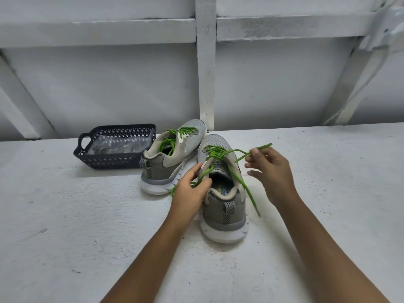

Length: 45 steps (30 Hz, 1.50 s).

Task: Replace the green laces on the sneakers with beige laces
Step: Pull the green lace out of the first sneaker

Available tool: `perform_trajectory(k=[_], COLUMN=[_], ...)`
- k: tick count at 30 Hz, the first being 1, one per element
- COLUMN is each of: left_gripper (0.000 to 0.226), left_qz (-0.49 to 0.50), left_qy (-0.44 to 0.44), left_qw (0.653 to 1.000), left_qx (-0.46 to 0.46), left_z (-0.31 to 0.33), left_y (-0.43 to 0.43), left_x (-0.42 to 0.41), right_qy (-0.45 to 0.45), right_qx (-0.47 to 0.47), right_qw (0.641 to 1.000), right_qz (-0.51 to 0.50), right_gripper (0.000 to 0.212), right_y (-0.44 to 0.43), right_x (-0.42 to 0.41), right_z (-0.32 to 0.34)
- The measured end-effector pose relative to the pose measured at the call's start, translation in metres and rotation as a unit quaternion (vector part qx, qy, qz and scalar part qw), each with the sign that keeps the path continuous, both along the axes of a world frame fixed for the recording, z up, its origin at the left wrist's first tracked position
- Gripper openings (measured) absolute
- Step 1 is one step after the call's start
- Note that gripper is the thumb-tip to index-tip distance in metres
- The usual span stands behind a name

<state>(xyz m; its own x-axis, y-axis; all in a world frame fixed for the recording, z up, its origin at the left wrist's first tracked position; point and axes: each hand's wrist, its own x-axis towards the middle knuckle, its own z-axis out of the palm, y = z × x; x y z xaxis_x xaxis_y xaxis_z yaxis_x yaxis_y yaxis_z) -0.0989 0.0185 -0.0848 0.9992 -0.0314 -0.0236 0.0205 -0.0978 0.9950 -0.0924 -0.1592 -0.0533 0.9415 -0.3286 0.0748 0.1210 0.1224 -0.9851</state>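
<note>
Two grey sneakers with green laces stand on a white surface, heels toward me. The near sneaker (224, 193) is between my hands. My left hand (190, 193) rests on its left collar, with one end of its green lace (220, 153) running under the fingers. My right hand (270, 171) pinches a loop of that same lace at the thumb and forefinger, pulled out to the right above the shoe. The other lace end hangs down the shoe's right side. The far sneaker (172, 156) stands to the left, still laced in green.
A dark perforated plastic basket (102, 159) sits left of the far sneaker with clear plastic packets (119, 145) inside; their contents are unclear. A white wall with wooden beams (205, 73) rises right behind the surface.
</note>
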Motion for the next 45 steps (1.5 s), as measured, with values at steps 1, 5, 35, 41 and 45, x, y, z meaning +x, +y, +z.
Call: perform_trajectory(k=[1, 5, 35, 41, 45], left_gripper=[0.064, 0.054, 0.049, 0.056, 0.031], left_qz=[-0.001, -0.012, -0.005, -0.018, 0.05], left_qy=[0.0, -0.007, -0.01, -0.026, -0.084], left_qw=[1.0, 1.0, 1.0, 0.998, 0.987], left_qx=[0.001, 0.009, -0.013, 0.052, 0.127], left_z=[0.0, 0.001, 0.008, 0.014, 0.032], left_y=[0.0, 0.001, -0.001, 0.001, 0.005], left_x=[0.0, 0.0, -0.006, -0.003, 0.002], right_qy=[-0.006, 0.015, 0.011, 0.131, 0.039], right_qx=[0.028, 0.076, 0.11, -0.003, -0.169], right_qw=[0.999, 0.995, 0.987, 0.99, 0.985], right_qz=[-0.027, -0.062, -0.115, -0.048, 0.02], right_gripper=[0.017, 0.018, 0.026, 0.04, 0.026], right_y=[-0.003, -0.007, -0.01, 0.003, 0.022], right_x=[0.0, 0.001, 0.003, -0.002, -0.006], right_z=[0.0, -0.001, 0.002, -0.001, -0.009])
